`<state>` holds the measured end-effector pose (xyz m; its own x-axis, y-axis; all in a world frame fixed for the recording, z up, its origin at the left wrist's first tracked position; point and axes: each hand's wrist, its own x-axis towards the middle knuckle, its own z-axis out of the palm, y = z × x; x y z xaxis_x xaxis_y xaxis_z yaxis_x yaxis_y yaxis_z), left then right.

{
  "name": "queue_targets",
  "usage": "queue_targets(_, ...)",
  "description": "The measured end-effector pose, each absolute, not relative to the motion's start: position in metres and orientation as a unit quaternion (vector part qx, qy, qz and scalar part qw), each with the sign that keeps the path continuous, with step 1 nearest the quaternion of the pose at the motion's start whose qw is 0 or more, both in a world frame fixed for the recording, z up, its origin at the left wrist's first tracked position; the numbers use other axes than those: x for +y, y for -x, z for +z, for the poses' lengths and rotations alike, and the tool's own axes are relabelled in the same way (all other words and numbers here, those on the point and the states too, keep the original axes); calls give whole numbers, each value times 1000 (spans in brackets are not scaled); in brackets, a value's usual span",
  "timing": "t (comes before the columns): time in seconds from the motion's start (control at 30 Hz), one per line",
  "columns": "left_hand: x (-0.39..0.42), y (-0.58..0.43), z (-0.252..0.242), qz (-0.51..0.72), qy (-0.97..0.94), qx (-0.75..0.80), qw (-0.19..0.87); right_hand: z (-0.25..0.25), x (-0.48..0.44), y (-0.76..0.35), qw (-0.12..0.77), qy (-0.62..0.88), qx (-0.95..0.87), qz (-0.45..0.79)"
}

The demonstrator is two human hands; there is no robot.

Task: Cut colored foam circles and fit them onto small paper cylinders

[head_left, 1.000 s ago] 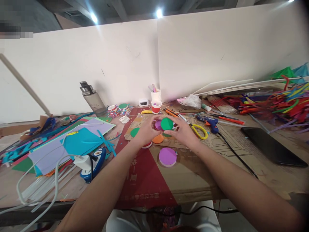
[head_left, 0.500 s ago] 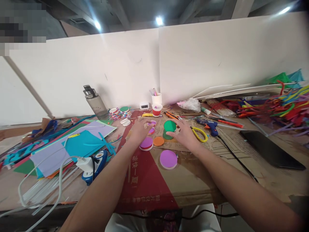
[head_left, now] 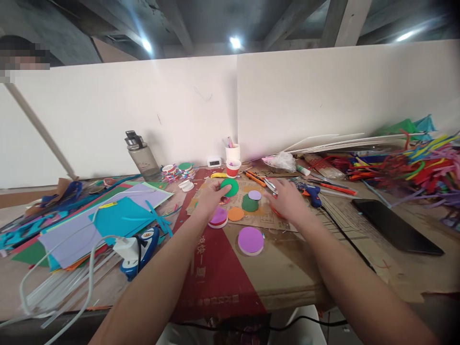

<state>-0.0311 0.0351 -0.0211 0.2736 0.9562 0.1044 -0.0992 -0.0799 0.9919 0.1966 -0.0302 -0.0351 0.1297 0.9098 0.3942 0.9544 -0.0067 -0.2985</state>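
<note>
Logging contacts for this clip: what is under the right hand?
The right hand lies palm-down on the cardboard sheet. Scissor blades stick out by its fingers; an orange-red edge shows below the palm. The rest beneath is covered.

White Chinese print on the red cardboard (head_left: 224,280) is illegible.

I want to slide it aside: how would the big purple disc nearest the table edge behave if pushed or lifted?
The purple disc lies flat on the cardboard, so it should slide rather than roll. Its white rim suggests some thickness, so probably stiff, not floppy. It likely weighs little.
</note>
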Motion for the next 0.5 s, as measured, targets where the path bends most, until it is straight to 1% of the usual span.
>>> queue_targets(0.07, 40, 35, -22, 497, -537, 374, 569, -33, -32, -208, 114, 782, -613, -22)
queue_targets(0.1, 41, 36, -22, 508, -526, 371, 572, -32, -33, -211, 65, 801, -596, 1)
queue_targets(0.13, 43, 37, -22, 516, -515, 368, 577, -32, -33, -213, 28, 808, -588, 20)
queue_targets(0.2, 43, 38, -21, 529, -490, 359, 593, -33, -33, -211, -6, 807, -589, 35)
queue_targets(0.27, 43, 38, -19, 535, -464, 346, 615, -36, -32, -208, -5, 801, -598, 29)
queue_targets(0.37, 40, 37, -17, 535, -440, 328, 642, -40, -29, -207, 32, 811, -584, 32)
queue_targets(0.43, 39, 36, -15, 531, -432, 321, 655, -41, -28, -211, 78, 820, -565, 43)
queue_targets(0.5, 38, 36, -13, 529, -424, 315, 664, -42, -26, -215, 158, 817, -553, 45)
